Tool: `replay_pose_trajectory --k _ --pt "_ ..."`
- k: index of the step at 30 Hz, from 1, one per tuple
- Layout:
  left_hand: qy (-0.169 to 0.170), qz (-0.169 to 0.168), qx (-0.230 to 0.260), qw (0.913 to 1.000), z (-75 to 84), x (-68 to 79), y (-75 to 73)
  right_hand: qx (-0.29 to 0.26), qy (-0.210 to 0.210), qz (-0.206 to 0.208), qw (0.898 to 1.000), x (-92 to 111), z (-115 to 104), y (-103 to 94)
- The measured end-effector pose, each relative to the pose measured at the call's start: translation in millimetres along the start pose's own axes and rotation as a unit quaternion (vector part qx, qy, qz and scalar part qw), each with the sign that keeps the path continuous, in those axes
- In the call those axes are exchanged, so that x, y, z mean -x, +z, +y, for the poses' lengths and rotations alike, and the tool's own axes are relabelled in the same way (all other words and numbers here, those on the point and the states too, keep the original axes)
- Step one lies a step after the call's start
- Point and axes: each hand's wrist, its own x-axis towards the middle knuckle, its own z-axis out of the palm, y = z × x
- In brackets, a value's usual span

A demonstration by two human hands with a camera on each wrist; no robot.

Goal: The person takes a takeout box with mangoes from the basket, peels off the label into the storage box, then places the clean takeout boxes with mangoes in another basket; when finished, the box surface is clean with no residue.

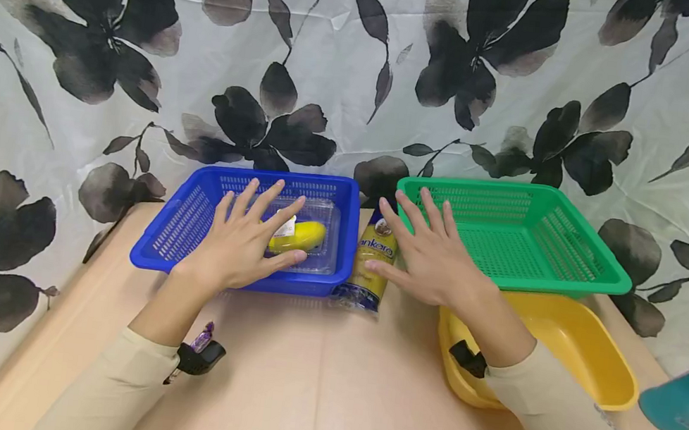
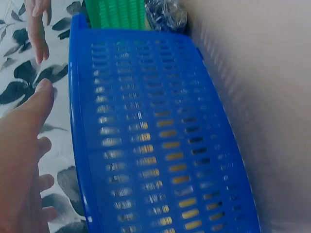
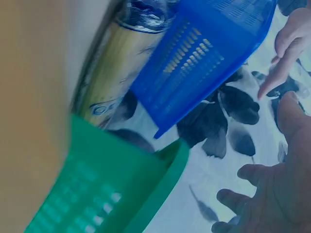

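Note:
My left hand (image 1: 243, 235), fingers spread and holding nothing, hovers over the blue basket (image 1: 344, 243). Inside that basket are a clear plastic container (image 1: 328, 259) and a smooth yellow object (image 1: 306, 236) with a white label, partly hidden by the hand. Fingers also spread, my right hand (image 1: 435, 261) is held above the table between a yellow packet (image 1: 375, 254) and the green basket (image 1: 569, 258). The packet, printed "ankara" with dark blue ends, lies beside the blue basket. In the right wrist view, the right hand (image 3: 277, 189) has nothing in it.
A yellow tub (image 1: 591, 349) stands in front of the green basket, partly under the right forearm. Farther right is a teal bottle (image 1: 684, 396). A purple wrapper (image 1: 203, 336) shows beside the left wrist. Behind the table hangs a floral cloth (image 1: 361, 68).

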Motion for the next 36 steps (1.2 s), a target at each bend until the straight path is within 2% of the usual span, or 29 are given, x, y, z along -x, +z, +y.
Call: replay_pose_trajectory --k 8,16,26,31,36 --pt "-0.015 -0.013 0.012 0.9997 -18.4 4.3 -1.4 -0.025 -0.024 -0.013 0.999 -11.1 -18.5 3.4" --pt "-0.028 -0.028 0.029 0.9988 -45.5 8.3 -7.2 -0.043 -0.036 -0.040 0.998 -35.6 -33.1 8.9" --pt "-0.048 -0.053 0.076 0.9945 -62.9 9.8 4.9 -0.049 -0.036 -0.072 0.996 -47.8 -36.3 25.4" --pt "-0.056 -0.079 0.108 0.9894 -73.2 8.4 4.4 -0.064 -0.035 -0.091 0.993 -52.8 -35.9 24.9" --pt "-0.063 -0.103 0.161 0.9795 -84.4 4.6 2.1 -0.085 -0.020 -0.121 0.989 -56.9 -36.2 24.4"
